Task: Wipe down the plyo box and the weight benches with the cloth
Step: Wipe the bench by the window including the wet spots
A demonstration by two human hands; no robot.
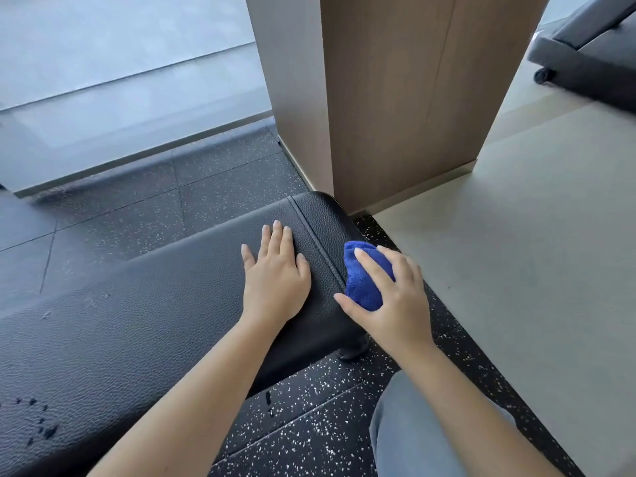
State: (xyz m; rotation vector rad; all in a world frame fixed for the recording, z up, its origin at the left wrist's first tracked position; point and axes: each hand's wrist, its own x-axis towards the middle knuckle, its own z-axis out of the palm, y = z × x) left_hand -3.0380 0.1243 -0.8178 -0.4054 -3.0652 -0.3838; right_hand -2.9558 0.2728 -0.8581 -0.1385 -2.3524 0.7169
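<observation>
A black padded weight bench [165, 304] runs from the lower left to the centre, ending at a stitched seam near a wooden pillar. My left hand [275, 273] lies flat on the bench top just left of the seam, fingers straight. My right hand [392, 297] holds a bunched blue cloth [364, 273] against the bench's right end edge, fingers curled over it. Dark wet spots show on the bench at the lower left. No plyo box is in view.
A wood-panelled pillar [395, 98] stands right behind the bench end. Black speckled rubber flooring [309, 425] lies beneath, pale flooring [533, 235] to the right. Another dark padded piece of equipment [592, 46] on a wheel sits at the top right. My grey-trousered knee [430, 435] is at the bottom.
</observation>
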